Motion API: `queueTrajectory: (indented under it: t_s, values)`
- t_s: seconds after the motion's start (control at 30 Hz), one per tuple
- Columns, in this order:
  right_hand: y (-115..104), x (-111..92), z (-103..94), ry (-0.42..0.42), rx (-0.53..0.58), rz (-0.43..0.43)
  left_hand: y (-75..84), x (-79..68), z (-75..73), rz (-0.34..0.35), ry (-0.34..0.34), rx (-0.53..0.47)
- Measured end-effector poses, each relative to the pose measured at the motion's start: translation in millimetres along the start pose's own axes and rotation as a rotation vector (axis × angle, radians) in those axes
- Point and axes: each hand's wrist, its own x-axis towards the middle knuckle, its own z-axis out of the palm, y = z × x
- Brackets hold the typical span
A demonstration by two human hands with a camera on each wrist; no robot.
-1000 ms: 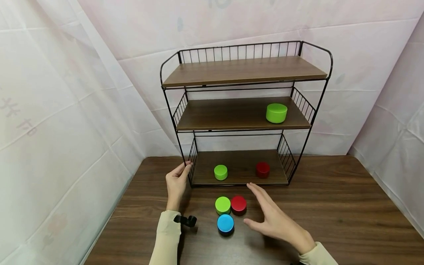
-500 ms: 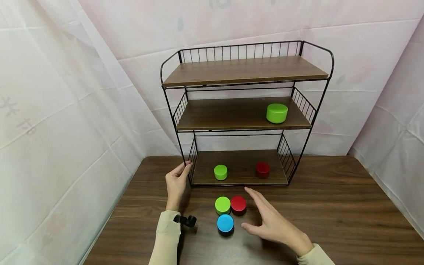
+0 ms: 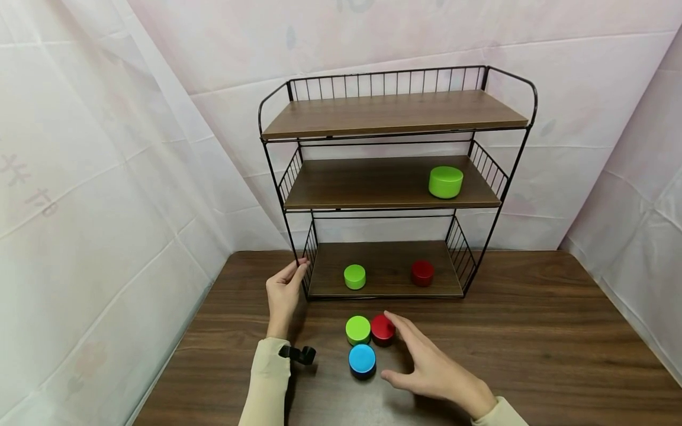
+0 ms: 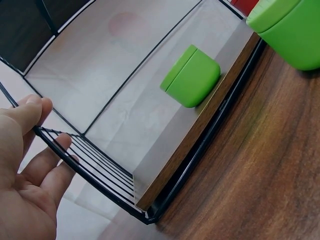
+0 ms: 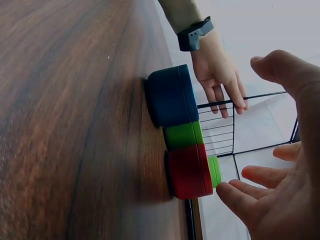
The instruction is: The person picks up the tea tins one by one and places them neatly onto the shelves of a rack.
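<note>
At the lower left of the black wire shelf rack (image 3: 394,204), my left hand (image 3: 283,294) pinches the front upright (image 4: 92,185) between thumb and fingers. My right hand (image 3: 434,367) is over the table, fingers spread and curved, holding nothing. Its forefinger tip overlaps the edge of a small red round lidded tin (image 3: 382,329) in the head view, and its thumb points toward a blue tin (image 3: 362,360). Against the red tin stands a green tin (image 3: 358,329); all three are upright on the table in front of the rack.
On the bottom shelf (image 3: 386,254) stand a green tin (image 3: 354,277) and a dark red tin (image 3: 422,273). The middle shelf (image 3: 362,180) bears a larger green tin (image 3: 445,182) at its right. White cloth (image 3: 117,195) hangs behind and at both sides of the table (image 3: 559,331).
My right hand has moved down and left, from beside the rack's front edge to the red and blue tins, still spread. The left hand keeps its hold on the rack.
</note>
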Motion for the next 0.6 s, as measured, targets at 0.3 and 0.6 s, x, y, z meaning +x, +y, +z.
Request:
queueTrajectory:
  t_s: [0.3, 0.6]
  values:
    - [-0.4, -0.8, 3.0, -0.046, 0.037, -0.024, -0.1, -0.8, -0.7, -0.002, -0.003, 0.01]
    - [1.1, -1.3, 8.0, -0.045, 0.018, -0.062, -1.3, 0.4, -0.4, -0.007, -0.003, -0.002]
